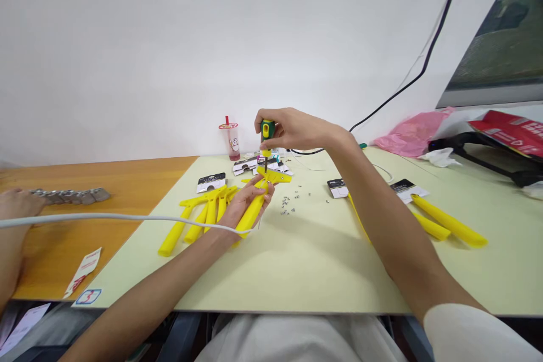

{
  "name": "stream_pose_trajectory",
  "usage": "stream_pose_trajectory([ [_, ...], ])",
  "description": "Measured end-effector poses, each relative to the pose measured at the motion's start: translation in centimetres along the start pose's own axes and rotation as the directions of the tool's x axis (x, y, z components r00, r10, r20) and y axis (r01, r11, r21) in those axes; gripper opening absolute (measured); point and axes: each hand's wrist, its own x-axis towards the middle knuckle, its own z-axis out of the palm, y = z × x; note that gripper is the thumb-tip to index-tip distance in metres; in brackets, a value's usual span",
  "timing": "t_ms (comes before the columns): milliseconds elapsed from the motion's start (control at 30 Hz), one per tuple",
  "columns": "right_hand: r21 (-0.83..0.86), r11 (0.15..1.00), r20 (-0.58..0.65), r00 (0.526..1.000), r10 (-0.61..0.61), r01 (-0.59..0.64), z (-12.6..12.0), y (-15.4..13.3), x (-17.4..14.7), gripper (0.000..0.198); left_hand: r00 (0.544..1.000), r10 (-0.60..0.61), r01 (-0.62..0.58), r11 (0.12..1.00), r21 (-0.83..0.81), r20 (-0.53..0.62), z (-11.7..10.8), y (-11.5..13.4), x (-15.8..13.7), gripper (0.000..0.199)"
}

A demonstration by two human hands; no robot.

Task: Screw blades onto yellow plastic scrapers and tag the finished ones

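Observation:
My left hand (pixel 250 201) is closed around a yellow plastic tool (pixel 251 214) with a thick handle and a wide, flat head. Gripped from above in my right hand (pixel 292 127) is a green and yellow screwdriver (pixel 267 131). It stands upright, its shaft pointing down at the tool's head; the exact contact at the tip is too small to tell. Just right of my left hand, several small screws (pixel 285 202) lie scattered on the table. Several similar yellow tools (pixel 199 220) lie side by side to the left, partly hidden by my left arm.
A cup with a red straw (pixel 232 141) stands by the wall. Black-and-white cards (pixel 211 182) lie about. More yellow handles (pixel 452 220) rest at right, near a pink bag (pixel 413 133). A white cable (pixel 127 216) crosses the foreground. Another person's hand (pixel 19 203) is at far left by metal pieces (pixel 72 197).

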Motion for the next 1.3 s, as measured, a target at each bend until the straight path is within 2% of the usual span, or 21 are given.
stream_pose_trajectory([
  [133,-0.047,0.999,-0.018,1.0,-0.012,0.011,-0.03,0.29,-0.05,0.023,0.999,-0.015,0.015,1.0,0.005,0.029,-0.11,-0.04,0.02,0.082],
  [267,0.003,0.999,0.048,0.998,-0.041,0.041,-0.06,0.54,-0.14,0.025,1.0,-0.02,0.02,1.0,0.007,0.01,-0.27,-0.07,0.22,0.082],
  [467,0.052,0.998,0.051,0.998,0.023,-0.025,-0.04,0.41,-0.06,0.024,1.0,0.013,-0.013,1.0,-0.016,-0.029,-0.13,-0.04,0.27,0.086],
  [700,-0.07,0.997,-0.016,0.999,0.036,-0.037,-0.1,-0.03,-0.05,0.03,1.0,-0.01,0.01,1.0,0.006,0.006,-0.11,-0.03,0.08,0.085],
  [800,-0.094,0.995,0.002,1.0,0.028,-0.027,-0.12,0.27,-0.14,0.026,1.0,0.0,0.0,1.0,-0.003,-0.005,-0.1,-0.07,0.09,0.084],
  [1000,-0.005,1.0,0.084,0.996,0.004,-0.004,-0.07,0.65,-0.31,0.029,1.0,-0.006,0.006,1.0,-0.001,-0.019,-0.27,-0.09,0.29,0.084],
  [1167,0.027,0.999,0.048,0.998,-0.045,0.044,-0.12,0.04,-0.17,0.022,0.999,0.037,-0.038,0.999,-0.011,-0.034,-0.23,0.1,0.43,0.086],
  [1300,-0.046,0.999,0.019,0.999,-0.025,0.026,-0.12,-0.17,-0.13,0.024,0.999,0.045,-0.045,0.999,-0.006,-0.03,-0.19,0.14,0.45,0.083],
])
